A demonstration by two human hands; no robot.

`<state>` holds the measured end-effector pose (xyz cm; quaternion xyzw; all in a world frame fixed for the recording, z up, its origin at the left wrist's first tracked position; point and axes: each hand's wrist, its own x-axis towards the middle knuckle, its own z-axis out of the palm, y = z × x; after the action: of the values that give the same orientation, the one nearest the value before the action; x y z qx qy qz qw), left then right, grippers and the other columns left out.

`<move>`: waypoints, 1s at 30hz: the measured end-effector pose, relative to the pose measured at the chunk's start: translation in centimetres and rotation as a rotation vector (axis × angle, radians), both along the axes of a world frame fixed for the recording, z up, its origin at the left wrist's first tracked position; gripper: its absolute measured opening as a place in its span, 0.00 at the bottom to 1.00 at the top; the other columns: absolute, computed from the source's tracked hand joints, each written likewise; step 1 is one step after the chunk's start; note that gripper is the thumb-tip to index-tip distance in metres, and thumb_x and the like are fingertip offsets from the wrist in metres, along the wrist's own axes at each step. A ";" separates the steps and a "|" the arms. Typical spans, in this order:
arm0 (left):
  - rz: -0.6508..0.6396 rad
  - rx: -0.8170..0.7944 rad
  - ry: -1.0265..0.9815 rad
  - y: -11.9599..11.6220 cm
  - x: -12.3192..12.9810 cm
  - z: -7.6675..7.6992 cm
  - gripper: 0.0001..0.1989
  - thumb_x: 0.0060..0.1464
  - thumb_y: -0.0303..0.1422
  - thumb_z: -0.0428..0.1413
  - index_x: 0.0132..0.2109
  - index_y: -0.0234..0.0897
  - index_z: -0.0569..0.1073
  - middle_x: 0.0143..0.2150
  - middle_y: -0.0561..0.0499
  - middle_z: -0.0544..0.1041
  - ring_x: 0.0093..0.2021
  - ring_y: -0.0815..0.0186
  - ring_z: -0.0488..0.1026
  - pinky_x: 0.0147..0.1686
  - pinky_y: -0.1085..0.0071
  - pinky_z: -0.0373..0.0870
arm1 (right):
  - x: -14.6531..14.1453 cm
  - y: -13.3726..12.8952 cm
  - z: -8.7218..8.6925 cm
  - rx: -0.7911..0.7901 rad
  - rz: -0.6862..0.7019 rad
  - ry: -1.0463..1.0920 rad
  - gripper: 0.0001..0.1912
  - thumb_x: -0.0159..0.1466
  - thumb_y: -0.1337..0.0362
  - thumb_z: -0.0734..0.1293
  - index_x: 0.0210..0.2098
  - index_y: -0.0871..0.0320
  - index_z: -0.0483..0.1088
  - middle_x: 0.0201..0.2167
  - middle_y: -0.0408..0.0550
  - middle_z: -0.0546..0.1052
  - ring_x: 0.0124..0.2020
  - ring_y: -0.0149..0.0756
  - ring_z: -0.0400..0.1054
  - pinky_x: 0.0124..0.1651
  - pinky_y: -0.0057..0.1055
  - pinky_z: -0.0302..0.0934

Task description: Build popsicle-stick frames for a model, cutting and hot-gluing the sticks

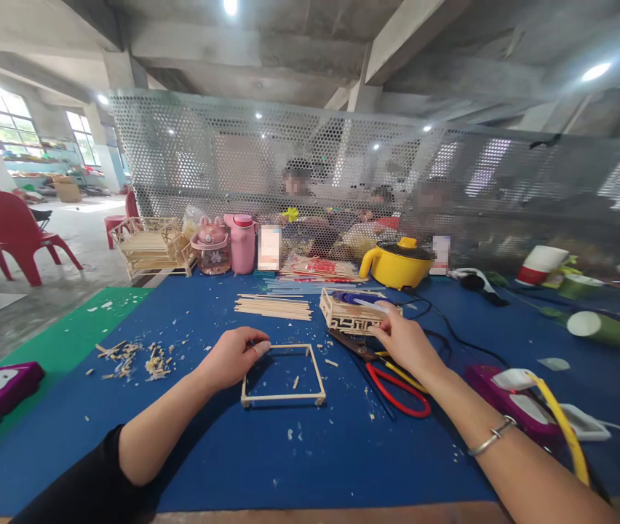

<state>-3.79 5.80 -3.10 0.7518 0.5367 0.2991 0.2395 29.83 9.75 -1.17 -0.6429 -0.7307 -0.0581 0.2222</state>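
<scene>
My left hand (239, 354) pinches the back left corner of a rectangular frame of thin wooden sticks (282, 397), which lies on the blue table. To the right, my right hand (402, 336) reaches over a small latticed wooden box (337, 311). Its fingers are bent around the pale end of a slim blue-and-white tool (356, 298) resting across the box; the exact kind of tool I cannot make out. Just below that hand lie scissors (397, 393) with red and yellow handles. A row of loose wooden sticks (273, 307) sits behind the frame.
Stick offcuts (135, 358) lie at left. Along the back stand stacked wooden racks (154, 247), a pink bottle (242, 247) and a yellow pot (400, 266), before a perforated metal screen (223, 160). Cables and a purple power strip (506, 400) are at right. People sit behind the screen.
</scene>
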 end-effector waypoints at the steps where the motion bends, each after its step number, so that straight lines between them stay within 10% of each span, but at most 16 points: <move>1: 0.004 0.001 0.002 0.0 0.0 0.0 0.18 0.55 0.41 0.49 0.44 0.37 0.77 0.42 0.48 0.79 0.41 0.60 0.74 0.41 0.68 0.68 | 0.0 0.7 -0.1 0.010 -0.016 -0.004 0.22 0.60 0.65 0.62 0.53 0.60 0.61 0.27 0.48 0.77 0.31 0.43 0.72 0.33 0.32 0.59; 14: 0.009 -0.017 -0.006 -0.4 0.6 0.0 0.16 0.56 0.39 0.49 0.42 0.38 0.78 0.40 0.50 0.81 0.38 0.62 0.76 0.37 0.72 0.70 | -1.5 5.2 -0.1 0.017 -0.072 -0.087 0.18 0.60 0.63 0.61 0.49 0.59 0.62 0.28 0.48 0.78 0.31 0.44 0.73 0.31 0.31 0.57; 20: 0.129 0.184 0.091 0.9 0.3 -0.2 0.16 0.59 0.39 0.47 0.41 0.40 0.78 0.41 0.51 0.80 0.42 0.65 0.75 0.42 0.75 0.70 | -1.0 -0.9 0.6 -0.079 -0.051 -0.136 0.14 0.62 0.57 0.60 0.43 0.56 0.69 0.28 0.49 0.79 0.30 0.45 0.73 0.29 0.33 0.61; 24: 0.216 0.231 0.181 4.6 -1.0 0.1 0.15 0.59 0.34 0.48 0.46 0.37 0.76 0.46 0.45 0.77 0.47 0.60 0.72 0.49 0.67 0.66 | -1.1 -5.8 -0.7 -0.076 0.214 -0.229 0.21 0.62 0.52 0.59 0.50 0.52 0.70 0.49 0.51 0.75 0.48 0.45 0.70 0.46 0.39 0.65; 30: 0.080 0.200 0.340 9.0 0.5 -0.4 0.08 0.52 0.33 0.56 0.38 0.40 0.80 0.41 0.47 0.77 0.43 0.61 0.73 0.45 0.70 0.68 | -1.2 -6.6 -1.7 -0.106 0.177 -0.269 0.19 0.63 0.55 0.58 0.50 0.48 0.72 0.51 0.51 0.73 0.48 0.47 0.70 0.45 0.43 0.67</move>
<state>-3.34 14.84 -3.49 0.7895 0.5666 0.2288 0.0575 28.68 3.17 -2.91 -0.5732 -0.8097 -0.0853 0.0924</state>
